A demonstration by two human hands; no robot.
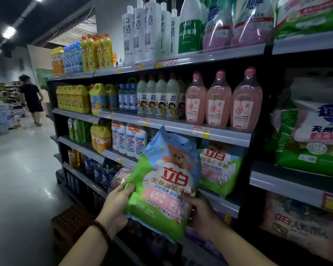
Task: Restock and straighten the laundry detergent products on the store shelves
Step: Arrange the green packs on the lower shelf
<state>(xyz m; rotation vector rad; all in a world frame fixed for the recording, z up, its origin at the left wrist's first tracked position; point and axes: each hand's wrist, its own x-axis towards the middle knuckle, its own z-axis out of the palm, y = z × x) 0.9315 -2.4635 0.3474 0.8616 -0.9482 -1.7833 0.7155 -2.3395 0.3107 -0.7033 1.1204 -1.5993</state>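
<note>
I hold a green, blue and pink bag of laundry powder (165, 181) upright in front of the shelves. My left hand (116, 205) grips its lower left edge, thumb on the front. My right hand (202, 214) grips its lower right edge, fingers curled round the side. Behind the bag, a matching bag (221, 169) stands on the third shelf (219, 204). Pink bottles (218, 100) line the shelf above it.
Larger detergent bags (311, 137) fill the right bay. Yellow jugs (73, 98) and white bottles (131, 143) stand on the left shelves. A brown stool (69, 225) sits on the floor by the shelf foot. A person (32, 98) walks away down the aisle.
</note>
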